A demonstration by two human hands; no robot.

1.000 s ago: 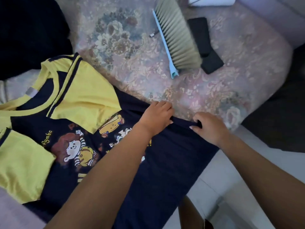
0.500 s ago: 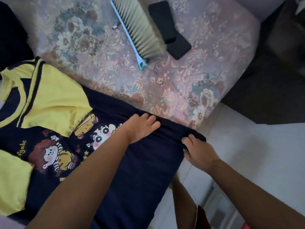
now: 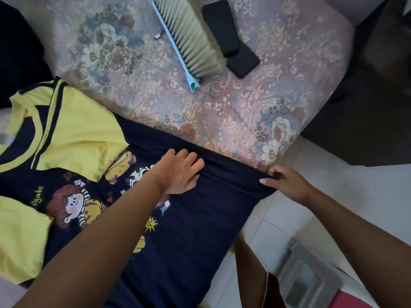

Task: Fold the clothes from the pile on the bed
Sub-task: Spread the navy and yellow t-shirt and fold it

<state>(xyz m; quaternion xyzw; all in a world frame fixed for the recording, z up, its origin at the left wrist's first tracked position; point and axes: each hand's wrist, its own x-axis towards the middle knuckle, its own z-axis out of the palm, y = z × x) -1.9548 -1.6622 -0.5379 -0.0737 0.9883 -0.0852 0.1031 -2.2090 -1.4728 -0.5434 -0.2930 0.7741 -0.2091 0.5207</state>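
Note:
A navy T-shirt [image 3: 200,230] with yellow sleeves and cartoon prints lies spread face up across the near part of the bed, its hem end hanging over the bed's right corner. My left hand [image 3: 181,173] lies flat with straight fingers on the shirt's far side edge, by the prints. My right hand [image 3: 287,182] pinches the shirt's far hem corner at the bed's edge. A dark pile of clothes [image 3: 20,52] sits at the far left.
The floral bedspread [image 3: 155,96] covers the bed. A blue-backed brush [image 3: 189,41] and two black flat items [image 3: 231,38] lie at the far side. White tiled floor [image 3: 333,185] is to the right, with a grey container [image 3: 311,278] near my leg.
My right hand slid along the shirt's edge out to the hem corner. My left hand flattened on the cloth. The view shifted right and down.

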